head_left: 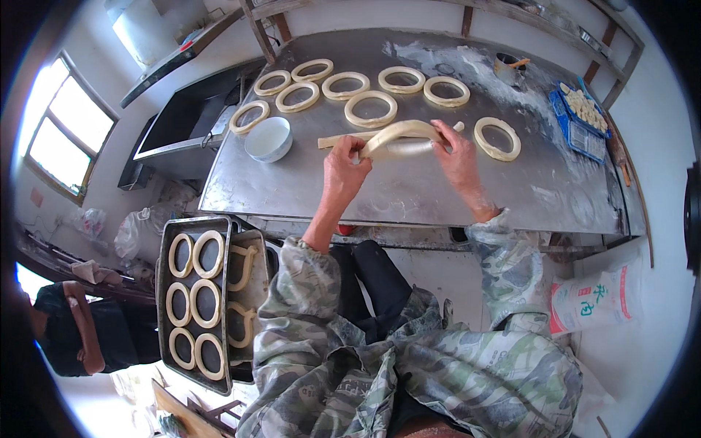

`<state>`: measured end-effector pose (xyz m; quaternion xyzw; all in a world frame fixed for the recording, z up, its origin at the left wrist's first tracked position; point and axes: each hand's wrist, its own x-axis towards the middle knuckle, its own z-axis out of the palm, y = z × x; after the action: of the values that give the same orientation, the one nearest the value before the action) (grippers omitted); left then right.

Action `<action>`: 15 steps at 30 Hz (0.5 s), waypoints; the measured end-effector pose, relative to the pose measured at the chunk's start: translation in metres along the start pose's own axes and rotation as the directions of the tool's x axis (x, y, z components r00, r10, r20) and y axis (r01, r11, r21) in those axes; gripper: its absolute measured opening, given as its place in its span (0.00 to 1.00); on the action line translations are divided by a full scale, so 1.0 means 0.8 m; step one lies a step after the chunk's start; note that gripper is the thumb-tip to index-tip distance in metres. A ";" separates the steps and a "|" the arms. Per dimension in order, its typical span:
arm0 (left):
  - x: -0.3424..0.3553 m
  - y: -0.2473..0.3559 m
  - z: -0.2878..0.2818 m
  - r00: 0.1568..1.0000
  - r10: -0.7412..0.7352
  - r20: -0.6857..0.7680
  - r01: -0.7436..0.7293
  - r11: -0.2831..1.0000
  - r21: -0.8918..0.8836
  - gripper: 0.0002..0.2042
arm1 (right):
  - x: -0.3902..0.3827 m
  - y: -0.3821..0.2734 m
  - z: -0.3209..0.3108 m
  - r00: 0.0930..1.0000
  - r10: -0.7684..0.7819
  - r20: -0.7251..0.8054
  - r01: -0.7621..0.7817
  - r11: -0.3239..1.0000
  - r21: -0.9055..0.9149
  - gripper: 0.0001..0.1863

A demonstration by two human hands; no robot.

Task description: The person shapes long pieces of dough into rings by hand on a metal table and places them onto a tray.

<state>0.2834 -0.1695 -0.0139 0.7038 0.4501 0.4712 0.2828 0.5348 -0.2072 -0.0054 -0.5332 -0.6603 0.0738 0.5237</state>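
A thick strip of pale dough [405,129] arches between my two hands just over the metal table. My left hand [345,171] pinches its left end, and my right hand [457,160] is closed on the right end. Beneath and behind it lies another long pale strip [332,141], partly covered by the held one. Several dough rings lie on the table beyond my hands, among them a ring [370,109] behind the held strip and a lone ring [498,139] to the right of my right hand. A white bowl [269,139] stands left of my left hand.
Lower left, a dark tray [228,274] holds several dough rings, with another tray partly under it. Flour, a metal cup [505,69] and a blue package with dough pieces [578,128] occupy the table's right. A white sack [595,299] stands below; another person [91,328] is at left.
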 end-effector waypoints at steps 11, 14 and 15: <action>-0.061 -0.098 0.006 0.950 0.147 0.274 -0.238 0.912 0.336 0.11 | -0.100 0.042 0.005 0.963 0.077 0.259 -0.020 0.977 -0.214 0.16; -0.008 -0.071 0.036 0.972 0.035 0.231 -0.133 0.896 0.425 0.13 | -0.058 0.058 0.048 0.992 -0.027 0.121 0.053 0.975 -0.214 0.16; 0.003 -0.081 0.044 0.962 -0.059 0.267 -0.075 0.882 0.465 0.13 | -0.049 0.062 0.070 0.987 0.004 0.160 0.036 0.969 -0.245 0.15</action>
<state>0.2923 -0.1379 -0.0798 0.8114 0.5046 0.2471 0.1608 0.5177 -0.1908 -0.0865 -0.5812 -0.7083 0.0291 0.3996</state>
